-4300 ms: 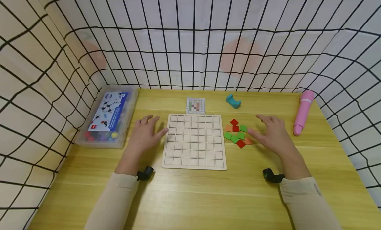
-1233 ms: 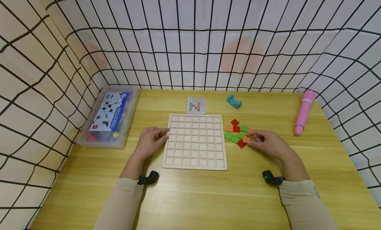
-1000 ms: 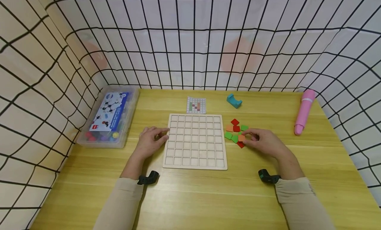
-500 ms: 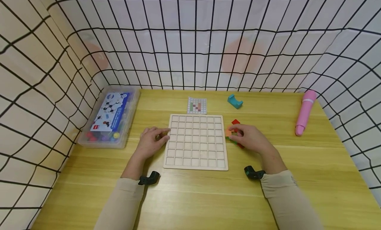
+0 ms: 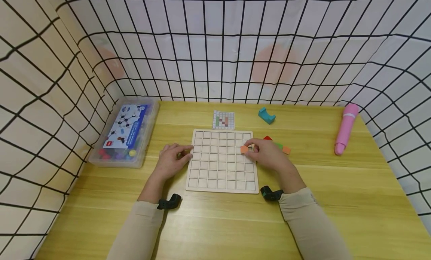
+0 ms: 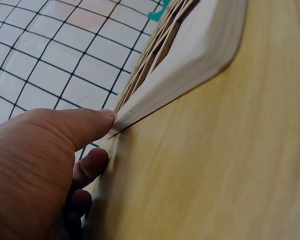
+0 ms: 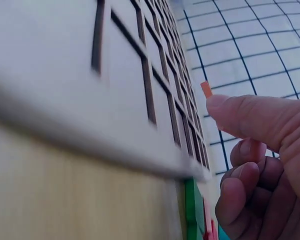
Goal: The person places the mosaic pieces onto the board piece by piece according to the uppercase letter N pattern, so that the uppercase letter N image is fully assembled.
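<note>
A pale wooden grid board (image 5: 217,165) lies in the middle of the table. My right hand (image 5: 271,157) pinches a small orange square tile (image 5: 244,150) between thumb and fingers, above the board's right columns. The right wrist view shows the tile (image 7: 206,88) edge-on past the thumb tip. At the board's left edge my left hand (image 5: 171,162) rests its thumb and index fingertips against the rim; the left wrist view has that thumb (image 6: 90,127) right at the board's corner. Loose red (image 5: 267,138), green and orange (image 5: 286,150) tiles lie right of the board, partly hidden by my right hand.
Behind the board lies a small printed grid card (image 5: 223,120). A teal curved block (image 5: 267,116) sits to its right, and a pink cylindrical object (image 5: 346,129) lies at the far right. A clear plastic box (image 5: 124,132) stands at left. Black netting surrounds the table's back and sides.
My right hand picked up an orange tile from the pile and carried it left over the board. My left hand moved from spread above the table to touching the board's left edge.
</note>
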Available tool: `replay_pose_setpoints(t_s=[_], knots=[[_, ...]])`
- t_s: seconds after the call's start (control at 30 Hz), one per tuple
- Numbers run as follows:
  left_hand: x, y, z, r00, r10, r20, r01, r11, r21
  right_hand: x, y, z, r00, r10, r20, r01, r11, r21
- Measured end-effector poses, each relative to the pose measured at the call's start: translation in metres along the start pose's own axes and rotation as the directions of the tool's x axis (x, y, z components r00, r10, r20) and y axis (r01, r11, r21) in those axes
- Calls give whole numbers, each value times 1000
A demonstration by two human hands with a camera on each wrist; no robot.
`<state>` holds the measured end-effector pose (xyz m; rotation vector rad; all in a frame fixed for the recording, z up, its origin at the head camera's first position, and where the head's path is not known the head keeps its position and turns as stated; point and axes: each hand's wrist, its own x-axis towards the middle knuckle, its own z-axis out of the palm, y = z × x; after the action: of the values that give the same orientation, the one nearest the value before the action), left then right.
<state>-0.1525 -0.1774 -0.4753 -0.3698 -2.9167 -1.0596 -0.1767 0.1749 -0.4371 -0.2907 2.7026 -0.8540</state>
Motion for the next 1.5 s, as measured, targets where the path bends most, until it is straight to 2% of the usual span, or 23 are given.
replay_pose_setpoints(t_s=[0.3, 0.67, 1.2, 1.5], knots=[[0, 2, 0, 1000, 1, -4, -1, 1000, -8, 12, -14, 14, 1000, -20, 17, 19, 998, 59], [-1, 2, -1, 1000, 2, -14, -2, 1000, -1, 15, -26, 19, 999, -30, 12, 30, 1000, 6], [-1, 1, 0, 1000, 3, -4, -3, 1000, 3, 23, -32, 26, 1000, 12, 27, -11, 999, -30], [-1, 1, 0, 1000, 5, -10, -5, 1000, 1, 20, -29, 22, 999, 24, 38, -26, 998, 50]])
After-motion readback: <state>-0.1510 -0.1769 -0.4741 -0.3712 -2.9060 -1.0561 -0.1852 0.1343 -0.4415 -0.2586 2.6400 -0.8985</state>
